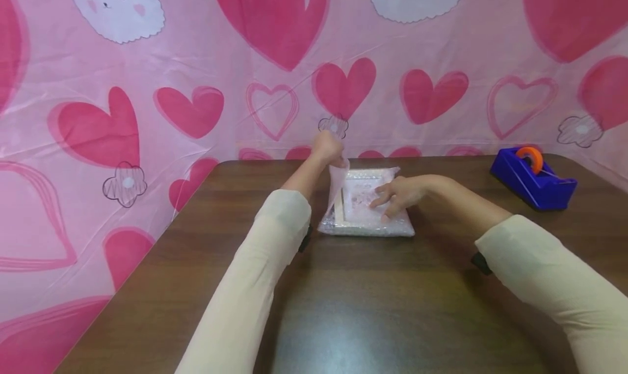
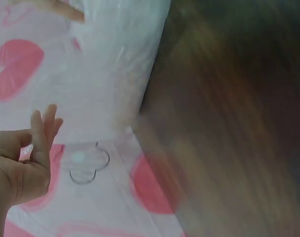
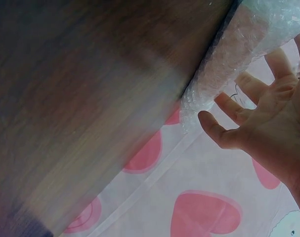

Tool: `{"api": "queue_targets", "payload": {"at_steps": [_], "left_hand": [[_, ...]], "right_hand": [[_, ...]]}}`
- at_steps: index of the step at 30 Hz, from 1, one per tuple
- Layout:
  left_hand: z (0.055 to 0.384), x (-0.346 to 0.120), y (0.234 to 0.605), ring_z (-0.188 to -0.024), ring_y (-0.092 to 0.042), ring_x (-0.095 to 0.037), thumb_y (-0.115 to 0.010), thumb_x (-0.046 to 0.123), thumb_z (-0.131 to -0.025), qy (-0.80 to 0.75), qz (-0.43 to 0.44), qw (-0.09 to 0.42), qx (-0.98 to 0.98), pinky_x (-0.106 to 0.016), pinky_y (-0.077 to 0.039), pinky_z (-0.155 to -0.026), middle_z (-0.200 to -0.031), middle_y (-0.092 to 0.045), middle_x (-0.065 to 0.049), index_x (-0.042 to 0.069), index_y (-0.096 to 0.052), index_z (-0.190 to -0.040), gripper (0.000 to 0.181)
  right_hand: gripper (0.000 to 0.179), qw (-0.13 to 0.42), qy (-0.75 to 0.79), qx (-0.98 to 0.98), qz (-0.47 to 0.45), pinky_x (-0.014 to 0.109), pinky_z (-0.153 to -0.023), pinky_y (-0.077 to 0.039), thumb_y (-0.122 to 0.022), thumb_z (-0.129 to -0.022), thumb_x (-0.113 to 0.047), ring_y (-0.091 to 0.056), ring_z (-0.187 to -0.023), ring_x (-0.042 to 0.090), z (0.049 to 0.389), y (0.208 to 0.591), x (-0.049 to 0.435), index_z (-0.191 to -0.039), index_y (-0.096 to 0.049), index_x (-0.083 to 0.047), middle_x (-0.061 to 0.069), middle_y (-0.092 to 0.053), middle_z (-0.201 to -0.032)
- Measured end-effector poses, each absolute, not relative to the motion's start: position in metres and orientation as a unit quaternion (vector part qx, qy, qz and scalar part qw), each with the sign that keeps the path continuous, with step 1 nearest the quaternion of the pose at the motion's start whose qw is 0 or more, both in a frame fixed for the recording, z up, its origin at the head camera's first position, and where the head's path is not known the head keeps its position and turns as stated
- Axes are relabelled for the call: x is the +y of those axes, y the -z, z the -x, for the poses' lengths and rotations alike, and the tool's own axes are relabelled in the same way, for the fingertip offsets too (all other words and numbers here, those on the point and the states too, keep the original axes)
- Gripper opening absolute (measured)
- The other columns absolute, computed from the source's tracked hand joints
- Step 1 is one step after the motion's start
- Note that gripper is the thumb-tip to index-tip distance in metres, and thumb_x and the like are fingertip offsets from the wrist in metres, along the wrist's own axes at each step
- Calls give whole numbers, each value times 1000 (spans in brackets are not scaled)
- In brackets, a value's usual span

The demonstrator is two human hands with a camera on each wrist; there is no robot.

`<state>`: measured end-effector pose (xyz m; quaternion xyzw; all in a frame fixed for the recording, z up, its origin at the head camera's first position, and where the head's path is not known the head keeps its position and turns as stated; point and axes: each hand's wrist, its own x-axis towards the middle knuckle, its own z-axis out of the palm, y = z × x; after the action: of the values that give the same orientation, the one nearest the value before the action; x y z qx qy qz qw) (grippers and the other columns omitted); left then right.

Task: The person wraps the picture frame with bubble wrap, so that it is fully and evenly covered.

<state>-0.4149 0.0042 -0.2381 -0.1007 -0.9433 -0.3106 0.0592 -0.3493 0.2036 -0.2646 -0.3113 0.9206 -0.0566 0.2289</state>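
A light picture frame (image 1: 358, 199) lies flat in bubble wrap (image 1: 373, 230) toward the far side of the table. At its far left corner my left hand (image 1: 327, 146) pinches a raised flap of the wrap. In the left wrist view, thumb and index finger meet at the edge of the clear sheet, the other fingers extended. My right hand (image 1: 402, 195) reaches over the frame's right part with fingers spread and its fingertips at the frame's face. The right wrist view has those fingers (image 3: 251, 89) loosely bent beside the bubble wrap (image 3: 234, 54).
On the right of the brown wooden table (image 1: 343, 308) stands a blue tape dispenser (image 1: 535, 180) with an orange roll core (image 1: 530, 157). A pink cloth with hearts (image 1: 284, 30) hangs behind the table and along its left side.
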Motion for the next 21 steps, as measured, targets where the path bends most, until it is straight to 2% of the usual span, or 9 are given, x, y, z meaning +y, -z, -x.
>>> {"api": "queue_targets", "payload": {"at_steps": [2, 3, 4, 8, 10, 13, 15, 21], "left_hand": [[415, 12, 241, -85, -66, -22, -59, 8, -88, 327, 84, 61, -939, -25, -55, -71, -95, -66, -14, -4, -62, -102, 19], [422, 16, 247, -82, -67, -22, -59, 5, -85, 382, 60, 71, -919, -24, -55, -67, -95, -67, -15, -4, -59, -108, 25], [422, 19, 249, -84, -67, -22, -60, 4, -83, 389, 51, 76, -917, -24, -55, -68, -99, -66, -15, -3, -55, -116, 34], [422, 29, 256, -89, -65, -21, -60, 2, -82, 411, 26, 76, -908, -24, -54, -68, -112, -63, -17, 0, -42, -133, 54], [414, 32, 255, -85, -66, -21, -60, 1, -84, 416, 19, 65, -907, -24, -55, -67, -108, -65, -17, -5, -49, -126, 43], [414, 37, 259, -65, -68, -18, -58, -2, -84, 451, 12, 50, -891, -26, -56, -59, -91, -69, -17, -8, -57, -113, 29], [413, 39, 261, -56, -67, -16, -57, 0, -85, 440, 15, 49, -897, -26, -56, -57, -77, -70, -15, -8, -63, -97, 15], [409, 42, 263, -58, -67, -16, -59, 0, -84, 427, 20, 45, -903, -26, -56, -58, -73, -70, -12, -5, -66, -90, 10]], "right_hand": [[57, 233, 58, 920, 308, 64, -106, -14, -64, -87, -43, -14, -133, 53, 349, 264, 203, -136, -53, -16, 22, -26, -150], [57, 236, 59, 920, 307, 65, -106, -14, -64, -87, -43, -14, -133, 53, 349, 264, 203, -136, -53, -16, 22, -25, -150], [57, 240, 61, 920, 303, 65, -106, -14, -64, -87, -43, -13, -134, 52, 349, 264, 203, -136, -52, -17, 22, -24, -151], [57, 245, 62, 919, 303, 65, -106, -13, -64, -87, -43, -11, -134, 52, 349, 262, 203, -136, -52, -16, 22, -24, -151], [57, 243, 59, 918, 309, 64, -106, -14, -64, -88, -42, -12, -134, 52, 350, 261, 203, -136, -52, -15, 24, -24, -150], [57, 243, 48, 914, 320, 64, -106, -14, -62, -89, -42, -13, -134, 52, 351, 260, 204, -137, -51, -14, 25, -24, -150], [58, 247, 42, 912, 325, 64, -106, -13, -61, -89, -43, -13, -134, 52, 352, 259, 205, -138, -50, -14, 25, -23, -150], [61, 264, 46, 908, 321, 67, -105, -8, -60, -89, -47, -7, -134, 54, 353, 260, 206, -140, -47, -15, 25, -18, -152]]}}
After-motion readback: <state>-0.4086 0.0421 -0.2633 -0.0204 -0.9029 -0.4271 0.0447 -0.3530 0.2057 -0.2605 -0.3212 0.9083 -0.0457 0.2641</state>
